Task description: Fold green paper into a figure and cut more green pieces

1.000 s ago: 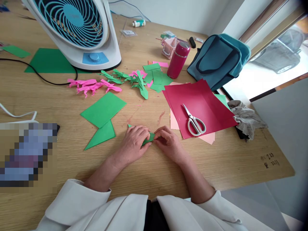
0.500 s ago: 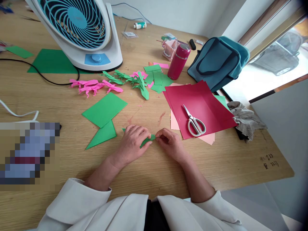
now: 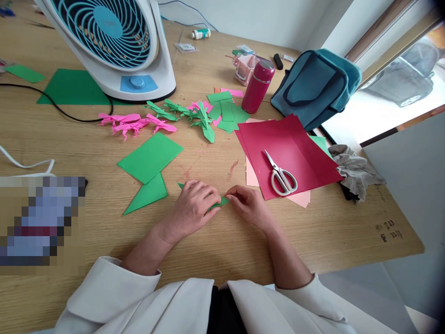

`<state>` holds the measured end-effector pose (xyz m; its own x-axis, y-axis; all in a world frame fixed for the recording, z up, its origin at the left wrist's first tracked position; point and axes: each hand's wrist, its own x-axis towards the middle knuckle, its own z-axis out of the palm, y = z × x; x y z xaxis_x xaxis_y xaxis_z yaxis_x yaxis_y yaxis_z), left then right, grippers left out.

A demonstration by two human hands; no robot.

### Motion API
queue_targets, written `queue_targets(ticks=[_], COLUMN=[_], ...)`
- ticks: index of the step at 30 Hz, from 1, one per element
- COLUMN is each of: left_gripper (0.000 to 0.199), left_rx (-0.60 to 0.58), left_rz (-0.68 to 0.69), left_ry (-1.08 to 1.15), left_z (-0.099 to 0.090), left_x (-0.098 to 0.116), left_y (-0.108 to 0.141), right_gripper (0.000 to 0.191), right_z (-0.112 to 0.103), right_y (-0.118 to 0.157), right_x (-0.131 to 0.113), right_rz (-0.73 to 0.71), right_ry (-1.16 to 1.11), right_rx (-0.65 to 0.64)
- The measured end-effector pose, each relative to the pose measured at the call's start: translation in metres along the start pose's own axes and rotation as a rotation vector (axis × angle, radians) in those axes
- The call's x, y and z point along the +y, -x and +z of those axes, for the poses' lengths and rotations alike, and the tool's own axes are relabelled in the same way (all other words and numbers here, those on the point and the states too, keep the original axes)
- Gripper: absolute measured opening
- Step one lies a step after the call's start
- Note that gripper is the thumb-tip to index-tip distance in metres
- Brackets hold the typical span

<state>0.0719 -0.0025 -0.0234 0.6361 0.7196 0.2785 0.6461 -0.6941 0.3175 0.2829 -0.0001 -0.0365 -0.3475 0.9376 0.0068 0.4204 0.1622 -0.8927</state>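
A narrow folded piece of green paper (image 3: pixel 220 202) lies between my hands near the table's front. Over most of it is my left hand (image 3: pixel 198 204), fingers closed on the paper against the tabletop. My right hand (image 3: pixel 246 205) pinches the paper's right tip between thumb and forefinger. Only the right end and a small left corner of the paper show; the rest is hidden. Left of my hands lie a green paper sheet (image 3: pixel 150 157) and a green paper triangle (image 3: pixel 148 195). Scissors (image 3: pixel 281 175) rest on red paper sheets (image 3: pixel 299 148) to the right.
Behind my hands are pink folded paper figures (image 3: pixel 134 123) and green folded paper figures (image 3: pixel 206 123). A fan (image 3: pixel 146 86) stands at back left. A red flask (image 3: pixel 257 88) and a blue bag (image 3: pixel 314 90) stand at back right, with a grey cloth (image 3: pixel 356 169) near the right edge.
The folded green paper now shows as a narrower strip between my hands, and my left hand covers more of it. My right hand stays at its right tip.
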Motion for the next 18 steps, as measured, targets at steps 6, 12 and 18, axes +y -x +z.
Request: queue_targets(ticks=[6,12,18], left_gripper=[0.010,0.011,0.013], left_rx=[0.017,0.023,0.058], left_rz=[0.074,0.064,0.056], left_ry=[-0.038,-0.006,-0.027], left_z=[0.0005,-0.0006,-0.0018], left_x=[0.0029,0.0032,0.0014], left_y=[0.0010,0.0006,-0.0011], right_gripper=[0.015,0.016,0.018], right_z=[0.0032,0.0040,-0.0018], right_y=[0.0013,0.0028,0.0024], right_x=[-0.0037,-0.0050,-0.0036], right_rz=[-0.064,-0.087,-0.071], right_ry=[0.109,0.160,0.163], right_rx=[-0.002,-0.006,-0.007])
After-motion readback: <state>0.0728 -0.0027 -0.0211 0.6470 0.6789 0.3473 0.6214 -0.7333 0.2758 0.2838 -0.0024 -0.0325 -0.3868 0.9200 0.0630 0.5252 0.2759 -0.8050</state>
